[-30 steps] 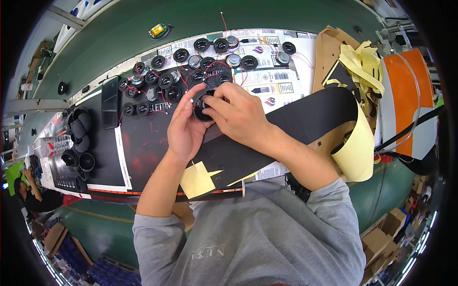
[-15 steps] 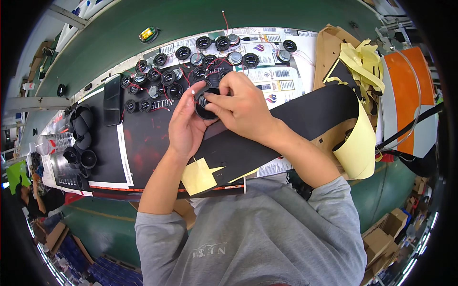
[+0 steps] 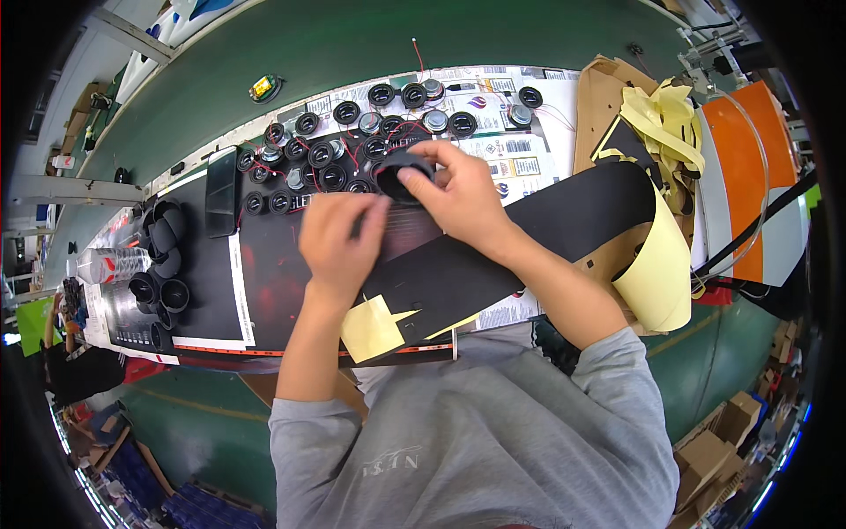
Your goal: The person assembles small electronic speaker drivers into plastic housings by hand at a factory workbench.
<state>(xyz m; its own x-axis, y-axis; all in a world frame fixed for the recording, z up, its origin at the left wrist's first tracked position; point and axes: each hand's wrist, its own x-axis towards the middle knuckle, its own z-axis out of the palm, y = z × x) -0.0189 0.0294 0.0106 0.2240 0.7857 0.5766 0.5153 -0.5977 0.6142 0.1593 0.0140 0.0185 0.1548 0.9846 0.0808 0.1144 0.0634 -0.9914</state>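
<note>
A round black cup-like housing [image 3: 389, 182] is tilted in my right hand [image 3: 465, 196], gripped between thumb and fingers. To its left, my left hand [image 3: 338, 242] is apart from the housing, its fingers curled and the tips drawn together; anything pinched there is too small to make out. Just beyond both hands lie several small black round speakers [image 3: 333, 178] with thin red wires, some turned over to show silver backs. Under my right forearm runs a wide black strip [image 3: 564, 220] with yellow backing paper [image 3: 667, 286] curling off its right end. A yellow paper piece [image 3: 372, 328] lies near the front edge.
More black housings [image 3: 164, 231] are heaped at the left, beside a clear plastic bottle [image 3: 123, 264]. A dark phone [image 3: 222, 196] lies left of the speakers. Crumpled yellow paper [image 3: 663, 125] fills a cardboard tray [image 3: 599, 93] at the right, next to an orange panel [image 3: 749, 172].
My left hand has let go of the housing and drawn back toward me, its fingers curling. My right hand has turned and now holds the housing alone, slightly farther right.
</note>
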